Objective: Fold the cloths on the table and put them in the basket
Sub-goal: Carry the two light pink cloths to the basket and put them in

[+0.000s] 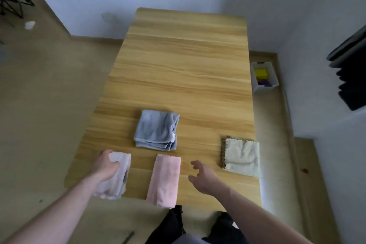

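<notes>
On the bench, the left hand squeezes the white cloth; right hand spread, should scoop the pink cloth flat.

Cloths on table; basket on floor, right.

Whitish cloth: partly covered by the left hand.
Basket: near corner hidden behind the counter; contents too small to be told.
Dark objects: cut off at right edge.
</notes>
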A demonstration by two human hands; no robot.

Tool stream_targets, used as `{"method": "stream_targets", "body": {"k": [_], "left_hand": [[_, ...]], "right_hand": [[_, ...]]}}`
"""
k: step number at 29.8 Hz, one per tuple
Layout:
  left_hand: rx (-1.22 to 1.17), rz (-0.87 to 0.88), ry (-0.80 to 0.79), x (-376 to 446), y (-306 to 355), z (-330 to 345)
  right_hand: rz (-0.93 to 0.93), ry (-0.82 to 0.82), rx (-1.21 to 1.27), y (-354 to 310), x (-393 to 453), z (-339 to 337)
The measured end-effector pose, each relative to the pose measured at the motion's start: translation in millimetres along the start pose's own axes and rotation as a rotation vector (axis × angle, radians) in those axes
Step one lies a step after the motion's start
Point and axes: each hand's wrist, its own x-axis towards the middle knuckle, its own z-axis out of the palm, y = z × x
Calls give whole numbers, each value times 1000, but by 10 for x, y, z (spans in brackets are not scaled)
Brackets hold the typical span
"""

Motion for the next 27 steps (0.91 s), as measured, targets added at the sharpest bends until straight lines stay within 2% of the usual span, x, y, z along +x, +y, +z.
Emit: {"method": "stream_targets", "body": {"k": [4, 11, 14, 21, 27], "left_hand": [[-15, -87, -27, 305, -308, -17], [99, -104, -85, 451, -350, 84], [73, -93, -104, 480, -320, 106], [32, -67, -158, 458, -251, 310], [57, 15, -212, 334, -139, 331]], "right_hand": [[80, 22, 43, -104, 82, 290], [211, 34, 154, -188, 224, 552], [261, 38, 232, -226, 314, 622], [315, 141, 396, -337, 521, 790], [257, 86, 419, -400, 578, 802]]}}
